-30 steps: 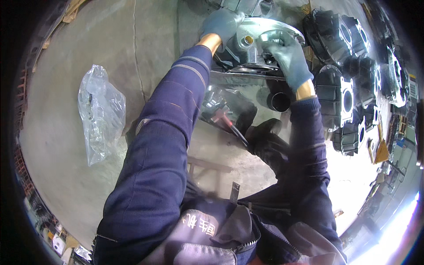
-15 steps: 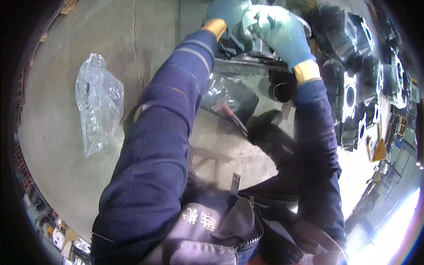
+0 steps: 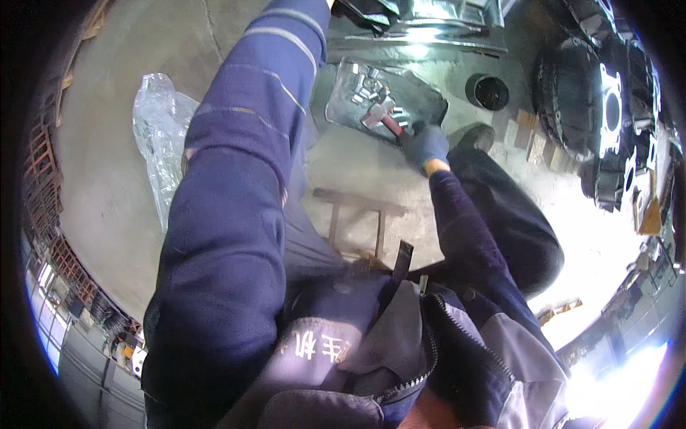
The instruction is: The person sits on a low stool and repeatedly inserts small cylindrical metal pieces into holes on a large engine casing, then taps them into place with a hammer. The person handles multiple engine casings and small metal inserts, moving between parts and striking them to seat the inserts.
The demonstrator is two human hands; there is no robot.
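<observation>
Right fingers (image 3: 423,143) grip the hammer (image 3: 384,116) by its handle (image 3: 394,126) — left fingers out of view, can't tell.

glossy plastic bag (image 3: 158,129), metal hammer head (image 3: 378,111), matt cloth sleeve (image 3: 232,186)

Hammer (image 3: 391,124) | metallic head with reddish tint, red handle darkening toward grip | slanted, head up-left, grip end down-right, covered by gloved right hand (image 3: 426,145) | head over shallow tray (image 3: 423,96) near its lower edge, beside loose metal cylinders (image 3: 370,83)
</observation>
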